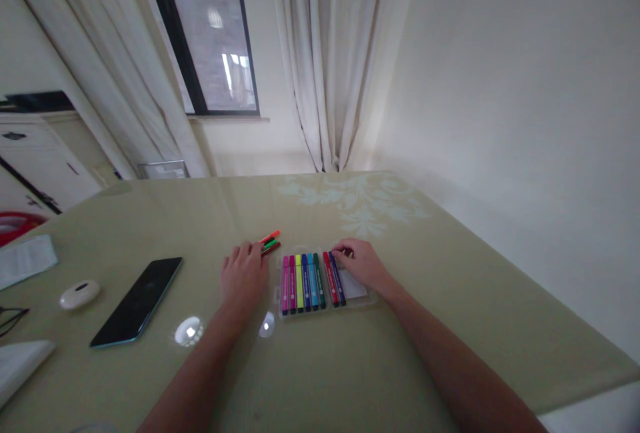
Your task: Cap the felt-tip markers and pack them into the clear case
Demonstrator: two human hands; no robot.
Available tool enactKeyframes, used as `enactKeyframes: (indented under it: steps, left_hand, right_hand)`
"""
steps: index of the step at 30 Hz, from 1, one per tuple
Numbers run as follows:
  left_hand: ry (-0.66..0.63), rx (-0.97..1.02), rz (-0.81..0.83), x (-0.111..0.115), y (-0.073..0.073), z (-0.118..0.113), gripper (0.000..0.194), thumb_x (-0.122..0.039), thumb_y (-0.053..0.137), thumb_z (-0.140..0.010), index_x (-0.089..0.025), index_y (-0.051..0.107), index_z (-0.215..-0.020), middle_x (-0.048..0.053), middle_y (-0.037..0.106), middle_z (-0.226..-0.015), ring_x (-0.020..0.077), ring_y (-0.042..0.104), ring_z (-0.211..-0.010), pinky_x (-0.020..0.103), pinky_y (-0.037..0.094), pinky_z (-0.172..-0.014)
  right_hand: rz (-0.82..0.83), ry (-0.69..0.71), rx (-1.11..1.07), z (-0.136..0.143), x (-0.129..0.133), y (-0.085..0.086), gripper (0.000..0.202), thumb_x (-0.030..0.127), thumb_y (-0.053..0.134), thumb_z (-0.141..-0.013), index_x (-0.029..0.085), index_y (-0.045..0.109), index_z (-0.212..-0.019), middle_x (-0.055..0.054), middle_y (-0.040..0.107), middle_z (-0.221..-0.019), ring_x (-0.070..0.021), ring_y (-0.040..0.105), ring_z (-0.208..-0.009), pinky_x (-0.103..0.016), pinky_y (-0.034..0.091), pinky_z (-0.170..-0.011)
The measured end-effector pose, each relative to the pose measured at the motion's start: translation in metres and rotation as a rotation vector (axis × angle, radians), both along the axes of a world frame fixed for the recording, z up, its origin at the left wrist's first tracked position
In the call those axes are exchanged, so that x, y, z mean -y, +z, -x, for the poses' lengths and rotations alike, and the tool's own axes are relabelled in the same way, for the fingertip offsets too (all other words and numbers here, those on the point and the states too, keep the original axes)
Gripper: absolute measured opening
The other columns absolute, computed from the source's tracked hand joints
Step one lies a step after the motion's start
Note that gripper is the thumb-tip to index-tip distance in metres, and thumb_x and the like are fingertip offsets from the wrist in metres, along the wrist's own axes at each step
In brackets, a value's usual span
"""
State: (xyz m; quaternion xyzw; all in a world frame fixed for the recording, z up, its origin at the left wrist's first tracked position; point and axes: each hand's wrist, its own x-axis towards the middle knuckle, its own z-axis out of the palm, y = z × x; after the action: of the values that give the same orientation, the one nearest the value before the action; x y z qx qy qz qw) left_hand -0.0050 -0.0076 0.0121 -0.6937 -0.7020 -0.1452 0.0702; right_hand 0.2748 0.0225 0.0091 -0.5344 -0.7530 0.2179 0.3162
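A clear plastic marker case (300, 315) lies unfolded in front of me. Several felt-tip markers, among them a yellow marker (299, 283), fill its left half. In its right half lie a red marker (331, 280) and a dark blue marker (338, 280). My right hand (361, 262) reaches over that half, thumb and fingers pinched at the top end of the dark blue one. Palm down on the table, my left hand (245, 274) lies with its fingers loosely spread over loose markers (271, 244); orange-red, green and dark ends stick out beside it. Its thumb is hidden.
Left of my left arm lie a black phone (137, 301) and a white rounded case (80, 294). Farther left are a pale packet (26, 261), part of some glasses (13, 318) and a white object (23, 363). Behind the table hang curtains (330, 66); a wall (525, 120) runs along the right.
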Motion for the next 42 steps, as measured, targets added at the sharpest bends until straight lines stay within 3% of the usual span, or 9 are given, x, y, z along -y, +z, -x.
enactKeyframes:
  steps: [4, 9, 15, 18, 22, 28, 35, 42]
  left_hand:
    - [0.051, -0.056, 0.065, -0.002, -0.003, 0.010, 0.027, -0.032, 0.045, -0.100, -0.019, 0.065, -0.112, 0.013, 0.066, -0.114, 0.0320, 0.061, -0.109, 0.043, 0.049, -0.089]
    - [0.036, -0.008, 0.043, -0.003, -0.004, 0.004, 0.027, -0.031, 0.042, -0.101, -0.016, 0.064, -0.105, 0.015, 0.065, -0.113, 0.0336, 0.060, -0.110, 0.044, 0.048, -0.090]
    - [-0.207, 0.679, 0.074, 0.004, 0.002, -0.026, 0.029, -0.041, 0.036, -0.105, -0.022, 0.057, -0.101, 0.003, 0.069, -0.085, 0.0222, 0.065, -0.076, 0.034, 0.048, -0.070]
    - [-0.356, 0.807, 0.065, 0.015, 0.006, -0.044, 0.031, -0.042, 0.035, -0.104, -0.023, 0.059, -0.097, 0.002, 0.067, -0.083, 0.0216, 0.063, -0.076, 0.033, 0.047, -0.070]
    - [-0.459, 0.862, 0.086, 0.025, 0.008, -0.056, 0.033, -0.039, 0.033, -0.105, -0.023, 0.061, -0.097, 0.003, 0.068, -0.084, 0.0220, 0.062, -0.079, 0.034, 0.047, -0.074]
    - [-0.504, 0.903, 0.033, 0.026, 0.005, -0.058, 0.024, -0.037, 0.045, -0.103, -0.023, 0.063, -0.110, 0.006, 0.070, -0.105, 0.0226, 0.064, -0.095, 0.035, 0.048, -0.083]
    - [-0.467, 0.904, -0.025, 0.026, 0.000, -0.059, 0.016, -0.033, 0.059, -0.097, -0.023, 0.063, -0.108, 0.003, 0.067, -0.098, 0.0176, 0.061, -0.080, 0.029, 0.048, -0.069]
    - [-0.465, 0.857, -0.050, 0.027, 0.000, -0.059, 0.012, -0.032, 0.060, -0.098, -0.023, 0.063, -0.105, 0.001, 0.065, -0.091, 0.0166, 0.060, -0.076, 0.028, 0.048, -0.068]
  right_hand:
    - [0.001, -0.006, -0.004, 0.001, 0.000, 0.001, 0.013, 0.021, 0.066, -0.089, 0.020, 0.080, -0.091, -0.004, 0.077, -0.083, -0.0166, 0.065, -0.073, -0.028, 0.046, -0.071]
    - [-0.035, -0.017, -0.014, 0.001, 0.001, 0.003, 0.013, 0.021, 0.066, -0.089, 0.020, 0.079, -0.090, -0.004, 0.076, -0.082, -0.0164, 0.064, -0.072, -0.028, 0.046, -0.070]
    - [-0.016, 0.016, -0.238, 0.009, 0.008, 0.012, 0.020, 0.035, 0.065, -0.094, 0.019, 0.078, -0.097, -0.005, 0.077, -0.087, -0.0180, 0.067, -0.078, -0.030, 0.050, -0.072]
    - [0.080, 0.127, -0.449, 0.015, 0.012, 0.014, 0.029, 0.043, 0.069, -0.091, 0.020, 0.077, -0.107, -0.006, 0.078, -0.096, -0.0203, 0.071, -0.086, -0.032, 0.054, -0.078]
    - [0.182, 0.205, -0.642, 0.021, 0.015, 0.016, 0.028, 0.046, 0.073, -0.088, 0.020, 0.078, -0.098, -0.006, 0.079, -0.096, -0.0213, 0.072, -0.090, -0.035, 0.056, -0.084]
    - [0.277, 0.171, -0.768, 0.020, 0.015, 0.018, 0.031, 0.046, 0.079, -0.082, 0.021, 0.078, -0.101, -0.005, 0.080, -0.096, -0.0208, 0.073, -0.087, -0.037, 0.058, -0.085]
    - [0.307, 0.150, -0.861, 0.018, 0.012, 0.016, 0.031, 0.042, 0.081, -0.081, 0.021, 0.077, -0.104, -0.006, 0.080, -0.096, -0.0198, 0.073, -0.089, -0.036, 0.056, -0.086]
    - [0.297, 0.125, -0.964, 0.016, 0.011, 0.016, 0.026, 0.036, 0.080, -0.080, 0.023, 0.076, -0.102, -0.006, 0.080, -0.097, -0.0202, 0.073, -0.091, -0.034, 0.053, -0.086]
